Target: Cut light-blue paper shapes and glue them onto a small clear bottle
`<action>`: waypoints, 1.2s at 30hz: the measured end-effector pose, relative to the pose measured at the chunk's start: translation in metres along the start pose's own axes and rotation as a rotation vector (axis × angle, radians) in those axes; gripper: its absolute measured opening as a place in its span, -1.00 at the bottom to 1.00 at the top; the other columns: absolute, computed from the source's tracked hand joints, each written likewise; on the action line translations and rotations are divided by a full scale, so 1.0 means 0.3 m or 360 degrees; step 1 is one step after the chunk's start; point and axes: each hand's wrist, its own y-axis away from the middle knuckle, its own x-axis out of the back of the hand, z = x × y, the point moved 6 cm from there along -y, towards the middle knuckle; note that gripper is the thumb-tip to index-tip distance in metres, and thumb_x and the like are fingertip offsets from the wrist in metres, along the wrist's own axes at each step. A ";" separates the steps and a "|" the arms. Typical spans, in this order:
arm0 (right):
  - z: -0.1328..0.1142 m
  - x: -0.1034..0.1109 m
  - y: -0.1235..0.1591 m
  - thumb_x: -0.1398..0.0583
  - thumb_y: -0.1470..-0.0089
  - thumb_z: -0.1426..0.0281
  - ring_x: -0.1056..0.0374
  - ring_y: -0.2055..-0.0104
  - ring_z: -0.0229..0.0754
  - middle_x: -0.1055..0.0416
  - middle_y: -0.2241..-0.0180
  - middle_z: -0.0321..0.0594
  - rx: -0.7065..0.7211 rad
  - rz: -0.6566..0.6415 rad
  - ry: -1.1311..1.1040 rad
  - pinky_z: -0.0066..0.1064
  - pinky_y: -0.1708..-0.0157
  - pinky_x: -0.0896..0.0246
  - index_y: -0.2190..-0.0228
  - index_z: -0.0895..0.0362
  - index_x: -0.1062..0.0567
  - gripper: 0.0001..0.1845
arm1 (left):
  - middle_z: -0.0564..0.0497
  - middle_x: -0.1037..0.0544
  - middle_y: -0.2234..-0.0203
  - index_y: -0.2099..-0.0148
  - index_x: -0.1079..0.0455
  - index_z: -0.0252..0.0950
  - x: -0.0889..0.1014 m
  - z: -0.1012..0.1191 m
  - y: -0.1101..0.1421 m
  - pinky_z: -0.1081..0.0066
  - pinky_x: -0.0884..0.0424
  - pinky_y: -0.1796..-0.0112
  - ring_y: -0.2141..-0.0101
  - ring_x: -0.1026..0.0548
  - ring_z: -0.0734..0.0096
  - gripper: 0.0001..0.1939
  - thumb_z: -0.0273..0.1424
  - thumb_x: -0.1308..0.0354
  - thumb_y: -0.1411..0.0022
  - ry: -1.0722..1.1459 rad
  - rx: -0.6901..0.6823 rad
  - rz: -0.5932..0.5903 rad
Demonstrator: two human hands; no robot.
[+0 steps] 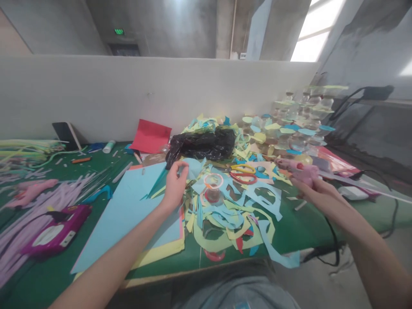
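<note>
My right hand is wrapped round a pink glue gun, with a long clear stick running out behind it to the right. Thumb and fingers of my left hand are pinched at the edge of a light blue paper piece, which looks rounded. Between my hands a clear plastic cup with a pale rim and a reddish lower part stands among paper offcuts. Behind it lie scissors with yellow handles and scissors with red handles. Light blue paper sheets lie under my left forearm.
Stacked clear cups with paper discs stand at the back right. A black plastic bag and red paper lie against the partition. To the left are a purple box, another pink glue gun and pale lilac strips.
</note>
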 end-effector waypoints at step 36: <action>-0.162 -0.294 0.222 -0.03 -0.03 -0.10 -0.21 0.52 -0.21 -0.20 0.64 -0.31 0.0236 -0.0461 0.0001 -0.39 0.48 -0.19 0.74 0.04 -0.17 -0.43 | 0.06 -0.42 0.36 0.17 -0.32 -0.23 -0.014 -0.004 0.018 0.44 -0.22 0.39 0.46 -0.31 0.45 -0.86 -0.32 -0.02 -0.27 -0.0054 -0.0014 -0.0141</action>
